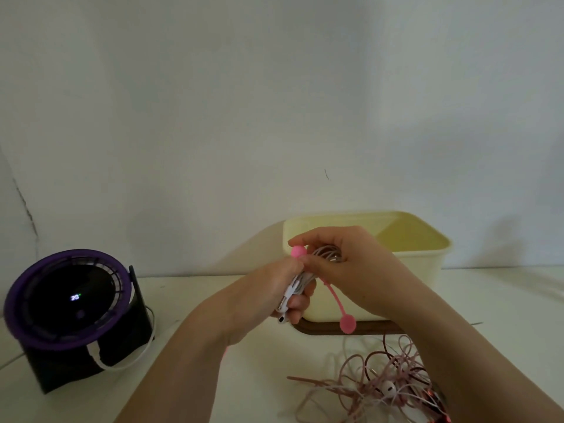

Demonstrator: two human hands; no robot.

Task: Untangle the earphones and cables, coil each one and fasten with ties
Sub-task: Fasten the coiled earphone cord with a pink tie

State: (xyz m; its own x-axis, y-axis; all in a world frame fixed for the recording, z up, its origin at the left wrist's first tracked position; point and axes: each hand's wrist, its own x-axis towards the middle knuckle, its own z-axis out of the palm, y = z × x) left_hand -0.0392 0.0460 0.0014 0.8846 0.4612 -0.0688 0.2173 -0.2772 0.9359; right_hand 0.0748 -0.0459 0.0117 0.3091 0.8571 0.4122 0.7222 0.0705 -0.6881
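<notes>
Left hand [274, 296] gripping a coiled white cable [300, 280], right hand [345, 264] apparently pinching a pink tie [334, 300] round it, tangled cables [381, 383] on table [213, 300], cream bin [427, 254] behind, purple fan [67, 300] left.

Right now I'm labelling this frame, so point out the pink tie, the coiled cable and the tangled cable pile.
pink tie [348, 324]: head view, its hanging round end.
coiled cable [297, 284]: head view, bundled white strands.
tangled cable pile [388, 389]: head view, white earbud within it.

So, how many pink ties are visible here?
1. The pink tie hangs from the coiled cable that the left hand grips; the right hand pinches its top end. Others may be hidden in the tangle.
</notes>
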